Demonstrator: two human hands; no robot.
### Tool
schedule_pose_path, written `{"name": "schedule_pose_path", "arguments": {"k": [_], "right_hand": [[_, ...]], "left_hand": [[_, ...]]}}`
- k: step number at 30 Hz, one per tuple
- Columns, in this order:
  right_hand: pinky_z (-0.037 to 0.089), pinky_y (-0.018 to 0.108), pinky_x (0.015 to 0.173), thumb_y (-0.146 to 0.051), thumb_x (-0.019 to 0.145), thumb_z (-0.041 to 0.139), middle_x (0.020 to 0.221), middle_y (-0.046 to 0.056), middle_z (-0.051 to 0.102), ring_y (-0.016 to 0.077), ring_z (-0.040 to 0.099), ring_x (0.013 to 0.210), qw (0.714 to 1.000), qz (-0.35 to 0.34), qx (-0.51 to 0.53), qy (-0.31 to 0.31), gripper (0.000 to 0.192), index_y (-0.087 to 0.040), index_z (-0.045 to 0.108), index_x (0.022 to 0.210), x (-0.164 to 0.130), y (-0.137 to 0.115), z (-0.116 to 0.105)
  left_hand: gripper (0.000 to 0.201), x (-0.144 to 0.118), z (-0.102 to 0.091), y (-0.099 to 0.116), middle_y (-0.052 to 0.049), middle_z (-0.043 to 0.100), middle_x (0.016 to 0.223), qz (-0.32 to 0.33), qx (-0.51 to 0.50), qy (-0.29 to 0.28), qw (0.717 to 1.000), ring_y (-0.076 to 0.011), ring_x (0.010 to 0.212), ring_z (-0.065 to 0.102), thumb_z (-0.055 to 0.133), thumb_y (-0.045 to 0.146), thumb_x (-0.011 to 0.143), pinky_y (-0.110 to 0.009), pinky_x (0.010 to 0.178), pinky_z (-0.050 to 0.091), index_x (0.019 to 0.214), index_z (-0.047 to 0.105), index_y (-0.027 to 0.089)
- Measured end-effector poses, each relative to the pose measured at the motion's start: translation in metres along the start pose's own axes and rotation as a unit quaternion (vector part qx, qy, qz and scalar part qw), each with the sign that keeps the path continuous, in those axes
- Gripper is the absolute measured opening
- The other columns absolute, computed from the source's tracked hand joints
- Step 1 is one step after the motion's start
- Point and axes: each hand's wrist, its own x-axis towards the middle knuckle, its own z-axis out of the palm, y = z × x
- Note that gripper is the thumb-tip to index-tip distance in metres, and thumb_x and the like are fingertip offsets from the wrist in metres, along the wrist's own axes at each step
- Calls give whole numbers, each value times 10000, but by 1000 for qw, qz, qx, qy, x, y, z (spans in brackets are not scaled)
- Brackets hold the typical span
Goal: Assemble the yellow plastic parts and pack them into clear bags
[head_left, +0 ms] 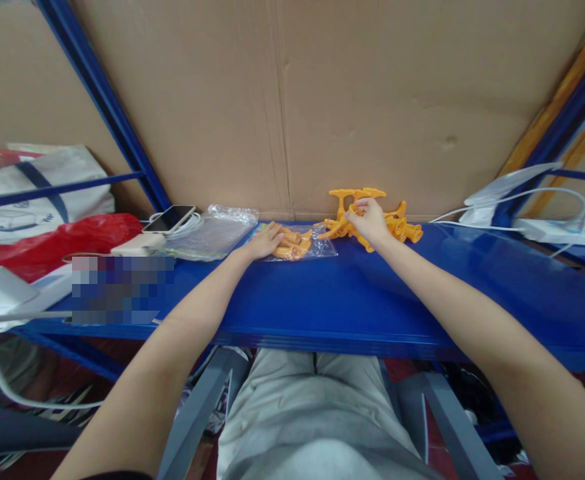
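Note:
A pile of orange plastic parts [402, 227] lies at the back of the blue shelf [352, 300], against a cardboard wall. My right hand [369, 220] is closed on one orange part at the left side of that pile. My left hand [265, 241] rests on a small clear bag [317, 248] that holds several orange parts [292, 245], fingers lying on the bag and the parts in it.
A stack of empty clear bags [212, 233] lies left of my left hand, with a phone [169, 218] and white cable beside it. Red plastic [62, 243] and a tote bag [32, 193] sit far left. White power strips and cables [547, 227] occupy the right end.

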Motion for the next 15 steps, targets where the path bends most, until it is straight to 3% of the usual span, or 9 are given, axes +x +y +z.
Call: {"name": "schedule_pose_path", "arguments": {"k": [8,15], "right_hand": [[434,495,983,-322,817,589,1168,129,667,304,609,1121,984,-134,-118,6,343,-199,551,1135,-13,-18,-11],[375,474,984,-298,922,431,1266,180,631,329,553,1216,954,-161,-250,-29,365,-170,511,1255,-29,-40,-20]], "left_hand": [[662,-1,0,-1,-112,301,1613,19,5,-3,1000,-205,1515,194,203,458,977,-371,1236,155,1521,360,115],[655,-3,-3,0,-132,312,1604,23,-3,-6,1000,-212,1512,207,214,432,974,-378,1236,157,1510,368,88]]}}
